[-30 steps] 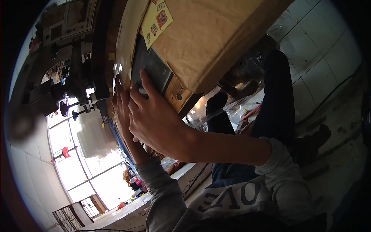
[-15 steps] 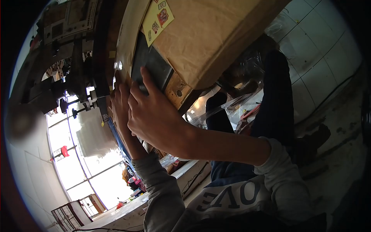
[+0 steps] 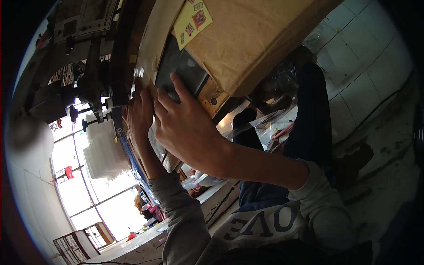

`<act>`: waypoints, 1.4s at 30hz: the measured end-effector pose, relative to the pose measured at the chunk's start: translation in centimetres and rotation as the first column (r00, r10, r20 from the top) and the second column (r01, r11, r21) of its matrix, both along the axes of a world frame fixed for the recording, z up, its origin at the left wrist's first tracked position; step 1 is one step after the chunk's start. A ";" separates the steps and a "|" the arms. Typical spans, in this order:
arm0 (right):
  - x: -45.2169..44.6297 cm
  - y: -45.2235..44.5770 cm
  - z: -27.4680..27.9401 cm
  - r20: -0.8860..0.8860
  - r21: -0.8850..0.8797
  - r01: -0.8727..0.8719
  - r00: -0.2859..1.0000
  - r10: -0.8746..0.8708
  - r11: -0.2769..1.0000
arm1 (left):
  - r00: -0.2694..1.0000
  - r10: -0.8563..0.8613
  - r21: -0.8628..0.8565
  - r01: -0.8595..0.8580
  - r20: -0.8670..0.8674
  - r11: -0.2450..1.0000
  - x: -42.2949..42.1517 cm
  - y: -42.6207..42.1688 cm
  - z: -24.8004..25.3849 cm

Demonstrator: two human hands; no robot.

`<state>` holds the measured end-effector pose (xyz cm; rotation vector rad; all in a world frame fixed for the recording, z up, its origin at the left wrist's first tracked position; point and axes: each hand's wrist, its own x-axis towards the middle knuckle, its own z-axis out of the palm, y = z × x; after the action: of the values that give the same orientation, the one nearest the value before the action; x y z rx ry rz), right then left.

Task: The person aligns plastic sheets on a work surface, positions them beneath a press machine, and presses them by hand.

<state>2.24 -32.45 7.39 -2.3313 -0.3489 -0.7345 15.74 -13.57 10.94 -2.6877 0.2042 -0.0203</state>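
- Plate (image 3: 187,66): one, dark, flat, set at the work surface between the brown paper (image 3: 251,39) and the machine side; the hands are at its near end.
- Right hand (image 3: 190,137): palm down, fingers partly bent and a little spread, one fingertip over the plate—whether anything is under the palm, I cannot tell.
- Left hand (image 3: 140,115): just beside the right, fingers loosely extended and close together; its grip is hidden, so I cannot tell if it has hold of anything.
- Progress: handling seems under way at the plate, but no finished piece can be made out; what is done and what is left cannot be judged.
- Around the plate: one yellow sheet (image 3: 193,24) overlapping the brown paper, and one patch of bare wood (image 3: 213,98) with a dark hole.
- Beyond the left hand: one dark machine (image 3: 95,66)—its lower parts near the fingers.
- Farther out: two legs, some clear plastic (image 3: 265,126), one large window (image 3: 106,194).
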 end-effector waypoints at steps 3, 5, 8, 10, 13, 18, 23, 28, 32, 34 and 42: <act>0.4 0.0 -0.3 0.017 -0.010 -0.008 1.000 0.008 1.000 | 0.999 0.054 -0.007 -0.054 -0.007 0.999 -0.3 -1.0 0.0; 0.5 -0.3 -0.3 -0.007 -0.020 -0.058 0.998 0.058 0.998 | 1.000 0.008 -0.001 -0.008 -0.004 1.000 -0.8 -1.0 0.0; 0.6 -0.7 -0.1 -0.013 -0.026 -0.088 0.996 0.088 0.996 | 1.000 0.011 -0.095 -0.009 0.021 0.995 -1.0 -1.1 -0.6; 0.8 -0.7 -0.2 0.000 -0.013 -0.096 0.995 0.096 0.995 | 0.999 0.017 -0.196 -0.008 0.045 0.981 -1.9 -1.8 -0.4; 0.7 -1.0 0.2 0.007 -0.005 -0.120 0.993 0.120 0.993 | 0.996 0.033 -0.351 0.000 0.088 0.936 -3.6 -3.6 0.5; 0.8 -0.8 0.4 -0.035 -0.070 -0.107 0.994 0.105 0.992 | 0.989 -0.014 -0.429 0.075 0.144 0.900 -3.5 -3.2 -0.4; 0.8 -0.8 0.9 -0.056 -0.127 -0.095 0.994 0.089 0.987 | 0.993 -0.016 -0.445 0.068 0.120 0.893 -3.4 -3.2 -0.5; 0.8 -0.7 1.1 -0.055 -0.170 -0.088 0.995 0.080 0.981 | 0.982 -0.005 -0.456 0.093 0.191 0.885 -3.1 -3.2 -1.5; 0.9 -0.6 1.2 -0.051 -0.186 -0.093 0.995 0.085 0.978 | 0.968 0.014 -0.535 0.127 0.251 0.835 -3.2 -3.4 -1.9; 0.8 -0.7 1.2 -0.050 -0.191 -0.096 0.995 0.088 0.977 | 0.956 0.022 -0.562 0.153 0.293 0.813 -3.3 -3.6 -2.3; 0.9 -0.6 1.2 -0.027 -0.199 -0.105 0.994 0.101 0.974 | 0.932 0.033 -0.553 0.186 0.361 0.812 -3.1 -3.7 -2.6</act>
<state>3.15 -33.07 8.63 -2.4842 -0.5547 -0.6545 12.61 -17.22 8.29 -3.2092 0.2206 -0.7042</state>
